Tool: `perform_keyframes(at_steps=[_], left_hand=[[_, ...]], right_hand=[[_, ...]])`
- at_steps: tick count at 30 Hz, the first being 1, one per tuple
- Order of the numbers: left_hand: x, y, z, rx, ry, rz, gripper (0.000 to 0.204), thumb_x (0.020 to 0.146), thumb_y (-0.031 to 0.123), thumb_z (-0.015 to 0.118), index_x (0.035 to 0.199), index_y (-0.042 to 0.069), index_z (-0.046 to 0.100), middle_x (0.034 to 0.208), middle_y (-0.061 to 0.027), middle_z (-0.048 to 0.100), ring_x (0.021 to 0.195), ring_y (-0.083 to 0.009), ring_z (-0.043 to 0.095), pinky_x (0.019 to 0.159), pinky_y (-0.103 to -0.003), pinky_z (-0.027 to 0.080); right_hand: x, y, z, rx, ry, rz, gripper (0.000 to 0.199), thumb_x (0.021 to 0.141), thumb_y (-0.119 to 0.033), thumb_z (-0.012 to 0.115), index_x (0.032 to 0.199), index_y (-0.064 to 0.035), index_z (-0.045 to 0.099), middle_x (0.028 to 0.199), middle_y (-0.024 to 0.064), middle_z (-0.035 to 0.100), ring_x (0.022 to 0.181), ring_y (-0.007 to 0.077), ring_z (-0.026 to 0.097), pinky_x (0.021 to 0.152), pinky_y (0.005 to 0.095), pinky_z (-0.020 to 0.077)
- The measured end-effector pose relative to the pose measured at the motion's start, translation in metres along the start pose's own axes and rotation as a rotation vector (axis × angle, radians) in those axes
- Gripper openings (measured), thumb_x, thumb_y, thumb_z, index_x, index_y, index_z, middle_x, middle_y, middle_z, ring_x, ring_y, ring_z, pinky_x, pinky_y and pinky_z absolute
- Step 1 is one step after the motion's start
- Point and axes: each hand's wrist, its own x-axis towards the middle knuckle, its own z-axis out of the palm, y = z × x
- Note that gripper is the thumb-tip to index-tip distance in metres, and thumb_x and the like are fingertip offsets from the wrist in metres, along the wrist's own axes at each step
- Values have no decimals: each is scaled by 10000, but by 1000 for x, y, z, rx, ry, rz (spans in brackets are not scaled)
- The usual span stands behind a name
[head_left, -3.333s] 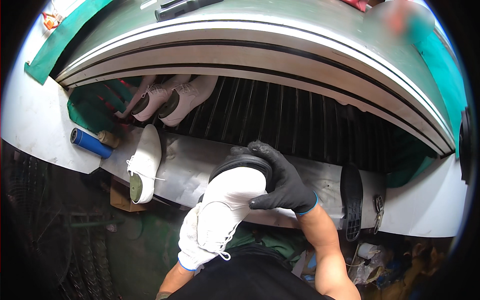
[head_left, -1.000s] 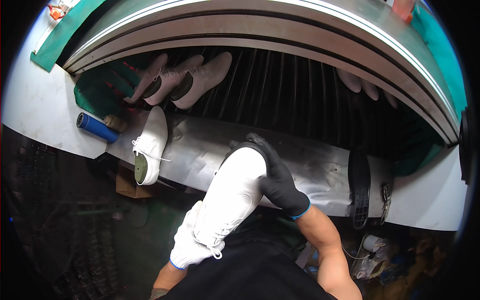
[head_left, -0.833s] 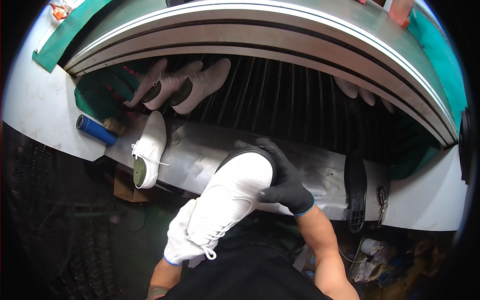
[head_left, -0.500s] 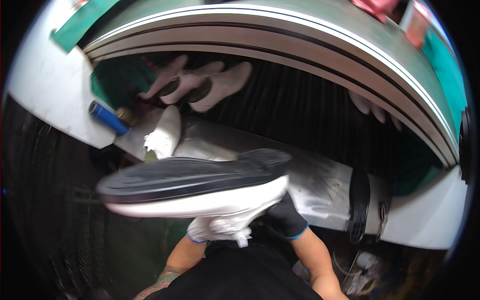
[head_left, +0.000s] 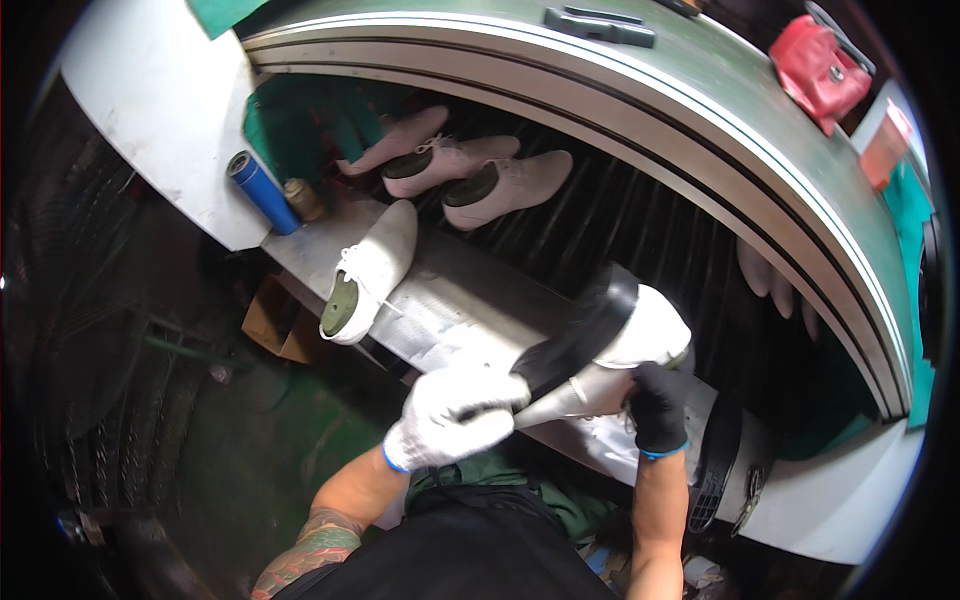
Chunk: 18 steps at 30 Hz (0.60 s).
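Observation:
A white shoe [head_left: 648, 332] with a thick black sole [head_left: 585, 328] is held tilted above the metal ledge, its sole facing up and left. My left hand [head_left: 452, 415], in a white glove, pinches the near left end of the sole. With a black glove on, my right hand [head_left: 659, 408] is closed at the opposite end, by the heel and opening; its fingertips are partly hidden. Another white laced shoe [head_left: 385, 250], with a green insert, rests upright on the ledge to the left. A loose black sole [head_left: 716, 475] lies on the ledge to the right.
Beyond the metal ledge [head_left: 440, 300], several white shoes [head_left: 515, 190] sit on dark slats under a curved hood [head_left: 640, 65]. A blue cylinder [head_left: 262, 193] and tan bottle [head_left: 303, 199] stand left. A metal tool [head_left: 749, 500] lies right; a red bag [head_left: 822, 72] is on top.
The held shoe has swung from lying level across my front to a steep tilt further right. My left hand has moved from beneath the shoe to the end of its sole.

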Motion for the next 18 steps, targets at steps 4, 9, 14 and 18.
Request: perform_keyframes(at_steps=[4,9,14,18], left_hand=[[48,12,-7,-539,-5,-276,1011,893,339,836,1658,-6,271,1663,-194,376,1519,-314,407,1234,-441,345],[87,1,10,-786,101,-104,1126,823,319,909,1668,49,216,1591,-165,444,1444,-257,471,1221,-420,356],[83,-18,45,-1267,509,82,716,917,348,834,1524,212,479,1360,-169,598,1230,-294,628,1064,-495,546],[88,-14,46,-1111,503,-18,861,946,557,738,1623,195,348,1399,-147,591,1216,-256,631,1062,-454,544]], right_hand=[[9,-22,50,-143,-196,-65,1057,598,-190,984,1494,-70,435,1455,114,516,1356,246,526,1146,411,460],[10,-17,64,-171,-269,-219,1140,598,-252,1039,1506,-42,381,1449,126,515,1344,247,539,1138,416,468],[15,-9,49,-244,-246,-210,1116,556,-212,1055,1464,-54,426,1418,111,531,1339,235,550,1123,406,490],[15,-8,46,-202,-188,-145,1101,545,-195,1050,1452,-72,437,1405,105,546,1323,237,562,1117,413,502]])
